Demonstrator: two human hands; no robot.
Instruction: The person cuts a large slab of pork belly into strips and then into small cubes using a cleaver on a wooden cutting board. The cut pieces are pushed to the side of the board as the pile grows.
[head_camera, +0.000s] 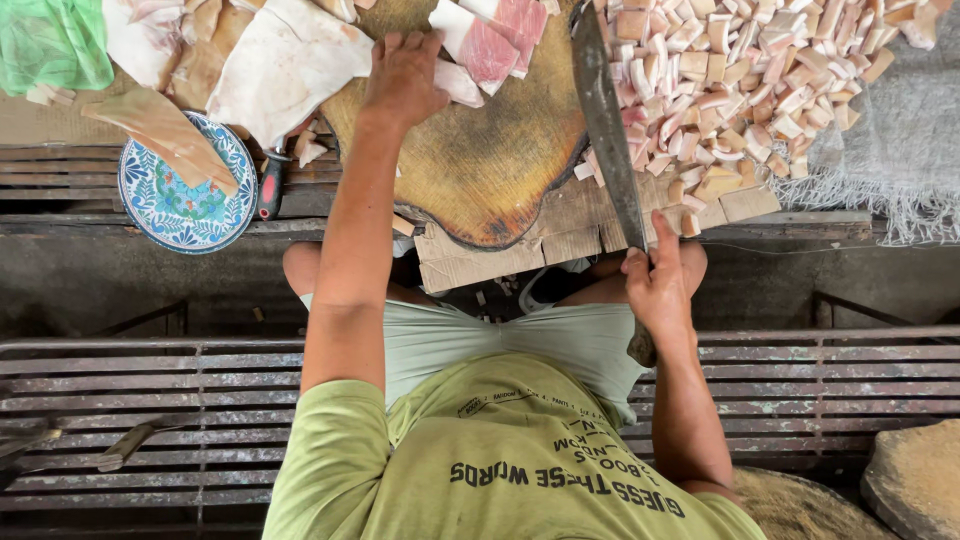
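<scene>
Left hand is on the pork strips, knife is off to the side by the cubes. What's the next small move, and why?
Probably swing the knife back over the round chopping board and onto the pork strips. The left hand already rests on the meat at the board's far edge, while the right hand grips the handle with the blade lying alongside the pile of cut cubes, away from the strips.

Chopping board (480, 160): round wood, worn matt, dark-stained. Knife (607, 120): long dull grey metal blade. Plate (185, 205): glazed, glossy, painted blue ceramic. Pork pieces (730, 80): moist, pale fat and pink flesh. Cloth (900, 150): grey, rough, frayed. Bench (800, 380): weathered slats, scuffed.
</scene>
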